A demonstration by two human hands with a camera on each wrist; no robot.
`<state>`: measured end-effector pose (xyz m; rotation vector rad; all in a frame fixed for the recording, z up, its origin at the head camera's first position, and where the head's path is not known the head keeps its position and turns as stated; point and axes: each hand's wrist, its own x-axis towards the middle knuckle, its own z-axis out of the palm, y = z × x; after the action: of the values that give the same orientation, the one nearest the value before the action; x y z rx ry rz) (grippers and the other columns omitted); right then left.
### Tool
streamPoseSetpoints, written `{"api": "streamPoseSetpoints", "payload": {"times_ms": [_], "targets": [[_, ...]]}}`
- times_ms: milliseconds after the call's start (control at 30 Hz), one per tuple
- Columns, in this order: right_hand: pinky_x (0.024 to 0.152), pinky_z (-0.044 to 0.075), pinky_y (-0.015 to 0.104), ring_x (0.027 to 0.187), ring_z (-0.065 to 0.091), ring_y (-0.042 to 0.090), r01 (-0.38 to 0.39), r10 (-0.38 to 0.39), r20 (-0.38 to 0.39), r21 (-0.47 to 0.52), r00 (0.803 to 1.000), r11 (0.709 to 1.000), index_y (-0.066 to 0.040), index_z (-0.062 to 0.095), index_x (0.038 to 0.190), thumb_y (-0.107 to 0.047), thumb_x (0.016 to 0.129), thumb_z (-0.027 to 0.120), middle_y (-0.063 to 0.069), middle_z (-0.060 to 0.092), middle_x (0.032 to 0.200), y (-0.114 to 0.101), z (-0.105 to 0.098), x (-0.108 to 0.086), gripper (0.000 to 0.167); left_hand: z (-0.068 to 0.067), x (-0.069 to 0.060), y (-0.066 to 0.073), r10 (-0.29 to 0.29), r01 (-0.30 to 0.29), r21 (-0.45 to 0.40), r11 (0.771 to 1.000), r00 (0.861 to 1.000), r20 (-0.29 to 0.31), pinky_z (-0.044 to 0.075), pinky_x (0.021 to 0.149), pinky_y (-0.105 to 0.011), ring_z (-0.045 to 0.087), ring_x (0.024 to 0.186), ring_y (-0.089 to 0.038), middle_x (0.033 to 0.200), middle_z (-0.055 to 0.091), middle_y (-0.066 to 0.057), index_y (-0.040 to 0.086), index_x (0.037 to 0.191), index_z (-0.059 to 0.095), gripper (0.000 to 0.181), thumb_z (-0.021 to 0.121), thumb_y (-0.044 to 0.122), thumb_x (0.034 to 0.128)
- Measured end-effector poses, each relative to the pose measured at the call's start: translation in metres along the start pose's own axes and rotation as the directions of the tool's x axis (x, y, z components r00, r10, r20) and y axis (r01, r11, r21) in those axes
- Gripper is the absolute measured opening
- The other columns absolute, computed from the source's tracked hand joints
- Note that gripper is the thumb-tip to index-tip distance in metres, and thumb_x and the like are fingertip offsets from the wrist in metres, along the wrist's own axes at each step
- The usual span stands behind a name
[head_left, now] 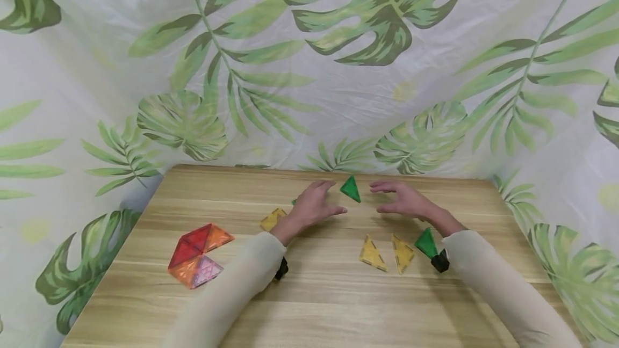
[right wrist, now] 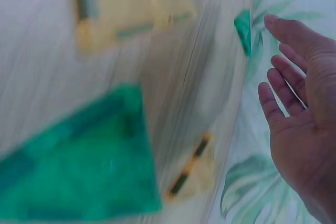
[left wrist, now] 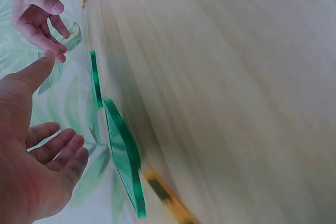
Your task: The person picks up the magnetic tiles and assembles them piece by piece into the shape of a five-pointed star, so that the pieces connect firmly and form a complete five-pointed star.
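Note:
My left hand [head_left: 311,207] and right hand [head_left: 405,201] hover above the back of the table, fingers spread and relaxed, both holding nothing. Between them a green triangular magnetic tile [head_left: 351,189] lies flat, touched by neither hand. Beside the left hand are a yellow tile [head_left: 273,219], partly covered by the forearm, and another green tile [left wrist: 123,156], mostly hidden in the head view. Near the right wrist lies a green triangular tile [head_left: 426,243]. The right wrist view also has a yellow tile [right wrist: 194,171] close to the right hand, mostly hidden from the head camera.
Two yellow triangular tiles [head_left: 372,255] lie side by side right of centre. At the left, red, orange and pink triangular tiles [head_left: 195,241] form a partial wheel. The wooden table [head_left: 329,305] meets a leaf-patterned cloth [head_left: 271,122] at its back edge.

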<state>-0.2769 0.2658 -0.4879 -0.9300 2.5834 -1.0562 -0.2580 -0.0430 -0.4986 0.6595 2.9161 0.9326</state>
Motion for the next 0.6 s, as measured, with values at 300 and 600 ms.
{"api": "streamPoseSetpoints", "payload": {"times_ms": [300,600], "targets": [[0.102,0.050,0.065,0.140,0.050,0.048,-0.063,0.063,0.005,-0.063,0.998,0.996,0.004,0.062,0.143,-0.012,0.090,0.085,0.023,0.055,0.154,0.023,-0.026,-0.025,0.060,0.022,0.021,0.013,-0.010,0.010,-0.024,1.000,1.000,0.022,0.046,0.117,-0.048,0.047,0.148,-0.034,0.158,0.051,-0.017,0.006,0.159,0.047,0.092,0.085,0.050,0.0880],[0.113,0.038,0.071,0.147,0.040,0.052,-0.109,0.111,0.072,-0.032,0.991,0.994,0.002,0.058,0.149,-0.013,0.088,0.088,0.026,0.047,0.159,0.044,-0.046,-0.044,0.070,0.035,0.031,0.025,-0.088,0.090,-0.040,0.995,0.996,0.034,0.043,0.119,-0.046,0.046,0.149,-0.032,0.162,0.048,-0.016,0.006,0.162,0.042,0.095,0.086,0.048,0.0884]]}}
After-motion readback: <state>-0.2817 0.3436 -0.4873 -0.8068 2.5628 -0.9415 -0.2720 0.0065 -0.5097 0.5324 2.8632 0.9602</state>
